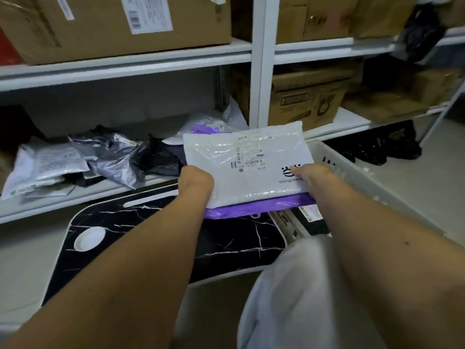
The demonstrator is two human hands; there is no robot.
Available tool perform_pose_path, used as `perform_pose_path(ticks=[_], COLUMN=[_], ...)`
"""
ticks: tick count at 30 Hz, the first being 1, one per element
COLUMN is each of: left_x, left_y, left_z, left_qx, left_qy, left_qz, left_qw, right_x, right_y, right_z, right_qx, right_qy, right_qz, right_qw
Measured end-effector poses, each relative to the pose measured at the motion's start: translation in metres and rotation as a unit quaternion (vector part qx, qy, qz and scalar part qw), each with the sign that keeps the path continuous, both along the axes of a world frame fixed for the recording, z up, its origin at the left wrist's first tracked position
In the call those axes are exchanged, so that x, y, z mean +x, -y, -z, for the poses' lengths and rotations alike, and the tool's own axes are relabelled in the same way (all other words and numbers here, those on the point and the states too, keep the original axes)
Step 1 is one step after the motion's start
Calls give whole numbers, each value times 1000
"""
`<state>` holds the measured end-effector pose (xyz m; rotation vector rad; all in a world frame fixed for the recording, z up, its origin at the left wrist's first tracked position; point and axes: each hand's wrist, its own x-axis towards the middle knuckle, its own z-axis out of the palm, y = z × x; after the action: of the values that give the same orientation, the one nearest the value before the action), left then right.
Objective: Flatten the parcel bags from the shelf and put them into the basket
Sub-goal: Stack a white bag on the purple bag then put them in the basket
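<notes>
Both hands grip a flat stack: a white dangdang parcel bag (247, 162) over a purple parcel bag (259, 206), the left hand (196, 182) and right hand (314, 178) curled on its near edge, above the black marble-patterned table (156, 238). It looks light, limp and slick, best held at both edges. The white slotted basket (352, 170) just right holds a few dark, labelled parcels.
</notes>
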<state>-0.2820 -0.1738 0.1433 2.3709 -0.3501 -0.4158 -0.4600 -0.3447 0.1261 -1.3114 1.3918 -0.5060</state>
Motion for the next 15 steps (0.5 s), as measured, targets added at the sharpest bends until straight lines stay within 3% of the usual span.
perform_pose_path(ticks=[4, 9, 15], left_x=[-41, -79, -108], left_y=[58, 125, 193], left_z=[-4, 11, 41], left_qx=[-25, -36, 8], left_qy=[-2, 33, 64], left_qz=[51, 139, 255], left_qw=[998, 989, 965], right_x=[-56, -116, -144], right_y=[52, 70, 74], right_z=[37, 66, 123], right_qx=[16, 56, 125], right_qy=[-15, 45, 89], right_qz=[93, 144, 296], right_qw=[995, 987, 943])
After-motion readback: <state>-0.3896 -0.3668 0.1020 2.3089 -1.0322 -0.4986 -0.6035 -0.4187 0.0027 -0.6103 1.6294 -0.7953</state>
